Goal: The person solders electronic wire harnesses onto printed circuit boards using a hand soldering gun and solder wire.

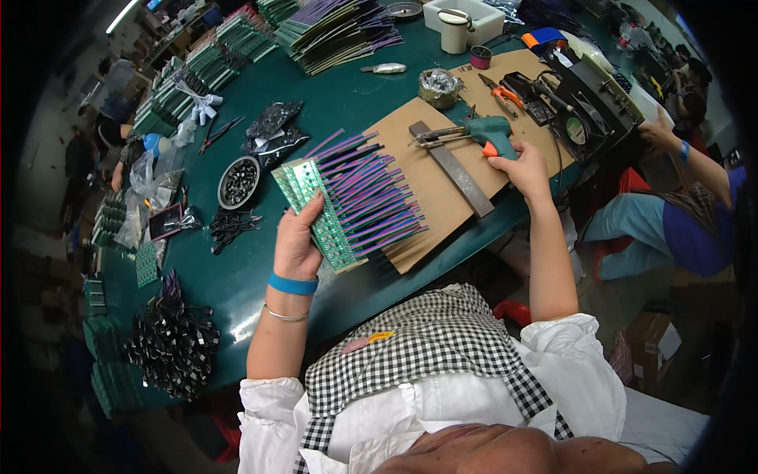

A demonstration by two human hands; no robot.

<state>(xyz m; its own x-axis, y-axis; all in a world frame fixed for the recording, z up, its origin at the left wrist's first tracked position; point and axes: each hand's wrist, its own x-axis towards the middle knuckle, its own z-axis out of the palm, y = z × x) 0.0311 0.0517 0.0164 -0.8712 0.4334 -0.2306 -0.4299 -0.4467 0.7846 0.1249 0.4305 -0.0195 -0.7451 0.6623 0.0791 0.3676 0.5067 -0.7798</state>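
A green circuit board panel (335, 229) is gripped at its left edge by my left hand (300, 237), thumb on top. Rows of purple, blue and black wires (375, 189) stick out from the panel's right side over the cardboard. My right hand (523, 167) is closed around the lower handle of a green hot glue gun (491, 130) with an orange trigger. Its nozzle points left, above the far end of a flat metal bar (458, 178) lying on the cardboard sheet (410, 257).
Left of the panel are a round dish of small parts (238, 182) and black bags (272, 126). Wire bundles (339, 31) and boards are stacked at the back. Orange-handled pliers (503, 95) and a black tool case (584, 110) lie right; another person (687, 213) sits there.
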